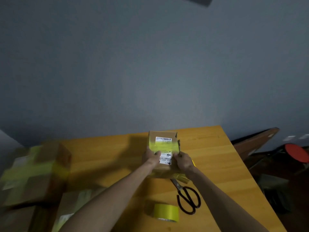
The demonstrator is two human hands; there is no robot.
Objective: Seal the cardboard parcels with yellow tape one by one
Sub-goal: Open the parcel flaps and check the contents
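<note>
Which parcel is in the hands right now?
The small parcel in the middle, with a white label crossed by yellow tape: the left hand and right hand grip its sides. The other parcels sit stacked at the left, untouched.

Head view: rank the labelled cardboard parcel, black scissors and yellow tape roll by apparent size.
Largest: brown cardboard parcel with white label.
Then: black-handled metal scissors and yellow tape roll, too alike to rank; scissors longer, roll bulkier.

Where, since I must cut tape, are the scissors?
Head view: the scissors lie on the table right of centre, between the parcel and the tape roll.
</note>
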